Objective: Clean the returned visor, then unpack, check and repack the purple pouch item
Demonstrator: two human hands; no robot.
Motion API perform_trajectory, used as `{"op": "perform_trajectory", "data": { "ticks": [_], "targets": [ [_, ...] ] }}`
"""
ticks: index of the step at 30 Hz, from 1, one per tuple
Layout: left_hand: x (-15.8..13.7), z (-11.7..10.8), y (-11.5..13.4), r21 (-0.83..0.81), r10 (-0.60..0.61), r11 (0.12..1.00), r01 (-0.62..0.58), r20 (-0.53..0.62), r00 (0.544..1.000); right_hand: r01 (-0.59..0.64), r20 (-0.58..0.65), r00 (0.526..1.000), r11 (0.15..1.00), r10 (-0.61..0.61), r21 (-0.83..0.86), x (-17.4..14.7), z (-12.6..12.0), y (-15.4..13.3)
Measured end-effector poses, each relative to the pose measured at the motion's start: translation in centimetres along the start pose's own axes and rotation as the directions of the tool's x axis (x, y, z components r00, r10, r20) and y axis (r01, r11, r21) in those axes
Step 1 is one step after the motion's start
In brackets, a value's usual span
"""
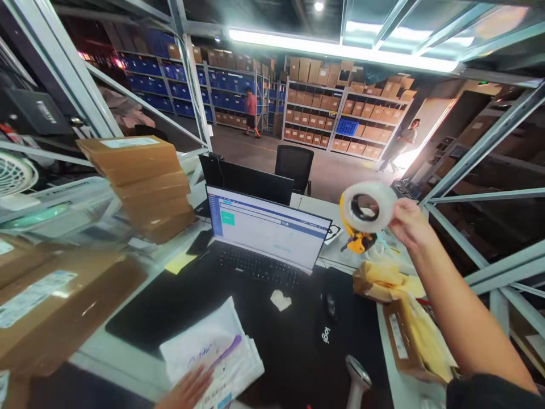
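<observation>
My right hand (409,224) is raised to the right of the laptop, its fingers closed on the edge of a wide roll of clear tape (352,211) in a yellow tape dispenser (360,243). At the bottom, my left hand (189,389) lies with its fingers stretched out on a white plastic mailing bag (221,349). The bag has handwriting, a purple streak and a printed label partly under the hand. It rests on a black desk mat (293,341).
An open laptop (268,233) stands mid-desk, with a mouse (329,305) and a barcode scanner (356,378) nearer. Stacked cartons (140,182) and a large labelled carton (72,301) are left. Yellow padded envelopes (426,329) fill boxes at right. Two people stand far off by shelves.
</observation>
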State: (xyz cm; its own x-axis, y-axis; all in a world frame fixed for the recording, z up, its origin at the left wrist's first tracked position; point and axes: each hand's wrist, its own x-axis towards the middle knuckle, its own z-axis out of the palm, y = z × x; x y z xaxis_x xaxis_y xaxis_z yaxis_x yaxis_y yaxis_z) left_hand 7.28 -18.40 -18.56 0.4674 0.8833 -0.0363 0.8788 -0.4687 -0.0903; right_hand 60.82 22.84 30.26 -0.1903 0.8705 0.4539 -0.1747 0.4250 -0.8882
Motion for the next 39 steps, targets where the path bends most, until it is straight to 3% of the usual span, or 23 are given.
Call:
{"op": "perform_trajectory", "data": {
  "ticks": [4, 8, 15, 19, 21, 23, 26, 29, 32, 36, 39],
  "targets": [
    [0.3, -2.9, -0.3, -0.011, 0.026, 1.000, -0.025, 0.179, 0.983, -0.203, 0.115, 0.972, 0.978, 0.206, -0.038, -11.3, 4.5, -0.5],
    [0.2, -6.0, -2.5, -0.070, 0.092, 0.994, -0.083, 0.142, 0.986, -0.352, 0.233, 0.900, 0.929, 0.369, -0.114, -20.0, 8.2, 0.7],
    [1.5, -13.5, -7.0, -0.241, 0.121, 0.965, -0.098, 0.081, 0.989, -0.534, 0.356, 0.753, 0.830, 0.554, -0.161, -30.3, 10.9, 3.7],
    [2.2, -14.4, -7.1, -0.378, 0.047, 0.926, 0.002, 0.119, 0.992, -0.584, 0.343, 0.651, 0.735, 0.677, -0.344, -34.3, 10.5, 5.5],
    [2.3, -13.7, -7.1, -0.446, 0.033, 0.895, 0.033, 0.140, 0.990, -0.479, 0.310, 0.647, 0.687, 0.697, -0.547, -35.4, 11.1, 7.0],
    [2.3, -13.0, -7.3, -0.491, 0.026, 0.869, 0.052, 0.151, 0.988, -0.221, 0.355, 0.653, 0.616, 0.669, -0.756, -36.1, 12.8, 8.9],
    [2.1, -12.7, -7.8, -0.512, 0.010, 0.857, 0.062, 0.136, 0.991, 0.118, 0.493, 0.600, 0.541, 0.629, -0.833, -36.8, 17.1, 12.2],
    [1.0, -12.3, -8.2, -0.500, -0.006, 0.864, 0.051, 0.090, 0.996, 0.227, 0.551, 0.565, 0.527, 0.614, -0.819, -37.0, 21.2, 15.7],
    [-1.3, -11.1, -8.6, -0.485, -0.032, 0.873, 0.058, 0.061, 0.998, 0.316, 0.587, 0.543, 0.501, 0.601, -0.805, -36.8, 23.3, 18.7],
    [-4.6, -9.2, -8.2, -0.455, -0.155, 0.876, 0.163, 0.053, 0.986, 0.370, 0.606, 0.520, 0.480, 0.602, -0.795, -36.9, 22.9, 20.9],
    [-6.2, -8.1, -7.1, -0.433, -0.275, 0.860, 0.270, 0.053, 0.960, 0.354, 0.563, 0.546, 0.438, 0.620, -0.826, -37.6, 22.1, 21.3]
  ]
}}
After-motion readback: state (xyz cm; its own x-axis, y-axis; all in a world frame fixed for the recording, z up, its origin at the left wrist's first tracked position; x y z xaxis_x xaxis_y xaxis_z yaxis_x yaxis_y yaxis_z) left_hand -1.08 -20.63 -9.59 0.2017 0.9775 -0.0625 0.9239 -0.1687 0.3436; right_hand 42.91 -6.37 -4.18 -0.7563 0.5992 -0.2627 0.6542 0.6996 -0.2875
